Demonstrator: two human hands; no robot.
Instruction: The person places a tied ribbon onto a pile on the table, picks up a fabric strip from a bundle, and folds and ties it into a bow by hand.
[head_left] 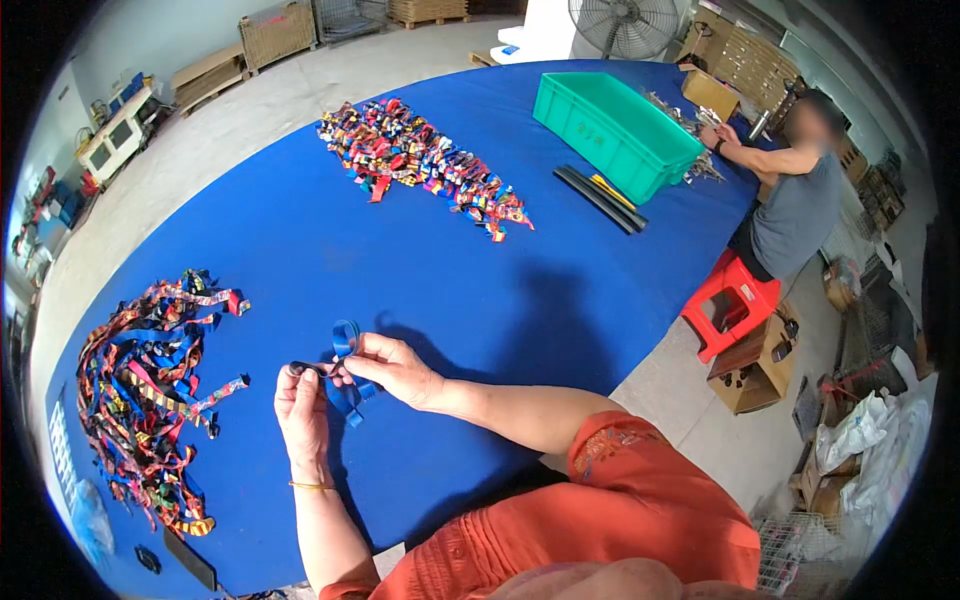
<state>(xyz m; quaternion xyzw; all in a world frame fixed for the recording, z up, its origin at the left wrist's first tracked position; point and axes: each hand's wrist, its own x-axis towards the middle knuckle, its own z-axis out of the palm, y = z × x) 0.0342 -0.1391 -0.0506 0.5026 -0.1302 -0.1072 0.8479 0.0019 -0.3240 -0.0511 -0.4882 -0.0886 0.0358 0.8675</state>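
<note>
A blue strap (pixel 346 405) hangs between my two hands over the blue table cover (pixel 320 270), its upper part curled into a loop. My right hand (pixel 398 370) pinches it just below that loop, thumb and fingers together. Close beside it, my left hand (pixel 303 405) is closed on the dark end piece of the strap, fingertips near those of the right. The fingers partly hide the spot where the pieces meet. To the left lies a heap of long, loose patterned straps (pixel 140 390). Farther back is a long pile of short, folded colourful straps (pixel 420 165).
A green plastic bin (pixel 610 135) stands at the back right, with dark tubes (pixel 600 200) before it. A co-worker (pixel 795 190) sits on a red stool (pixel 735 300), hands over metal parts. A cardboard box (pixel 755 365) is on the floor. A fan (pixel 625 25) stands behind.
</note>
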